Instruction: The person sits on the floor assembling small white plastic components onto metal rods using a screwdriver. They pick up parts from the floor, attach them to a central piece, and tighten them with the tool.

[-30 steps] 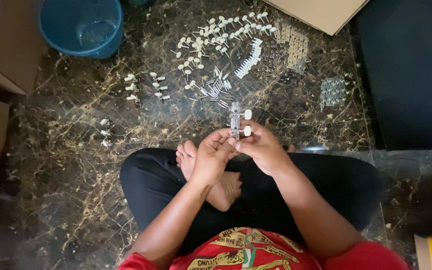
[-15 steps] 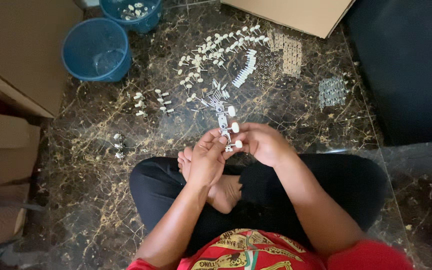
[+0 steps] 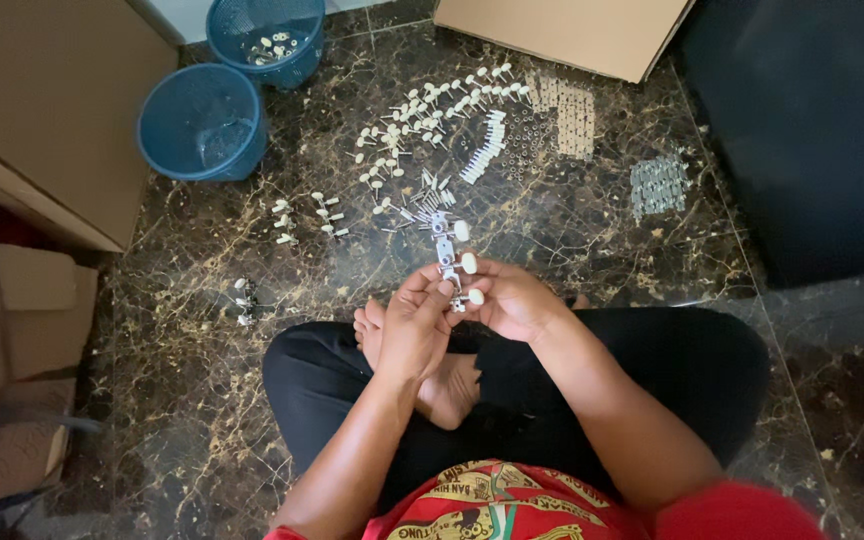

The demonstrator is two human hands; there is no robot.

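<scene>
Our left hand [image 3: 414, 330] and right hand [image 3: 514, 300] pinch a metal tuner strip [image 3: 449, 258] above our crossed legs. Its long axis points away from us; 3 white knobs [image 3: 468, 263] jut right. Loose pegs [image 3: 422, 110] litter the dark marble floor [image 3: 192, 400].

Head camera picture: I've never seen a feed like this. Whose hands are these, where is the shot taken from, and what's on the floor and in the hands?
There is no machine here. The camera sits on a person's head and looks down at their own crossed legs and bare hands. The left hand and right hand together hold a small metal strip with white knobs. The dark marble floor in front carries rows of loose white-knobbed pegs, patches of small metal parts and a few finished-looking pieces. Two blue baskets stand at upper left; the farther one holds some pegs. Cardboard boxes line the edges.
</scene>
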